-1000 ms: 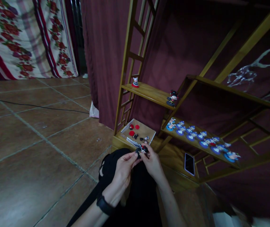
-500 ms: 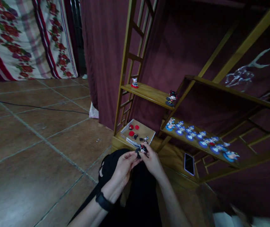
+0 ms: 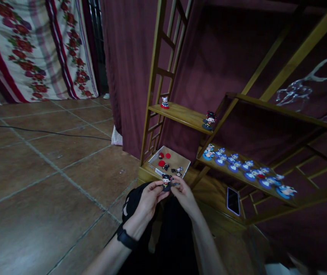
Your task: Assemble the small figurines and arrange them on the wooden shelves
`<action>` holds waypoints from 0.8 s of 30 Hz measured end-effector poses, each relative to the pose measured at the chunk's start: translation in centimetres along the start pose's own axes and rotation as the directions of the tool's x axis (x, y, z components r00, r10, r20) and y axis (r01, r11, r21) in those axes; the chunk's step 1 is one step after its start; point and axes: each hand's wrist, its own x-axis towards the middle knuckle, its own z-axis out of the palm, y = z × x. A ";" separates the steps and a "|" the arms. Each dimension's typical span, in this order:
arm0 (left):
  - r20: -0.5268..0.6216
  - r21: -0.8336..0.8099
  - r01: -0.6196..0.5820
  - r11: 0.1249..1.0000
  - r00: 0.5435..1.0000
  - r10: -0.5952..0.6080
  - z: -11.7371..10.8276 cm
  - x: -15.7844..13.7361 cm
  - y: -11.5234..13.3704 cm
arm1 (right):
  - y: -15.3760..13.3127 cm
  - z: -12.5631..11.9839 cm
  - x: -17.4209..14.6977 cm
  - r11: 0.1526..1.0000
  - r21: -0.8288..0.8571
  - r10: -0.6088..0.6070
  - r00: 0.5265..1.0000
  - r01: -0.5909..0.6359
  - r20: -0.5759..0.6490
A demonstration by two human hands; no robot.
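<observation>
A small doll figurine (image 3: pixel 166 181) with black hair, red hair ties and a dark round base stands upright between my hands, above my lap. My left hand (image 3: pixel 151 195) pinches the base from the left. From the right, the closed fingers of my right hand (image 3: pixel 184 194) meet the figurine's side near the base; their exact contact is hard to see. Just beyond my hands sits a shallow white-edged box (image 3: pixel 182 162) holding red round bases (image 3: pixel 161 163) and several small figurine parts (image 3: pixel 177 169).
A wooden shelf unit (image 3: pixel 180 114) rises ahead, with a white-haired figurine (image 3: pixel 165 102) and a dark-haired one (image 3: pixel 210 120) on its upper board. Several blue figurines (image 3: pixel 234 164) line the lower right board. A phone (image 3: pixel 233 201) lies below them. A clear deer ornament (image 3: pixel 297 91) stands higher up.
The figurine has been turned from lying tilted to upright, its front now facing me. My right hand's fingers have shifted from its head down to its side.
</observation>
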 end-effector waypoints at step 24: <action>0.005 0.072 -0.008 0.997 1.000 0.007 0.8 -1.1 1.7 | -2.2 1.4 0.0 0.999 0.036 -0.036 0.997 0.038 -0.062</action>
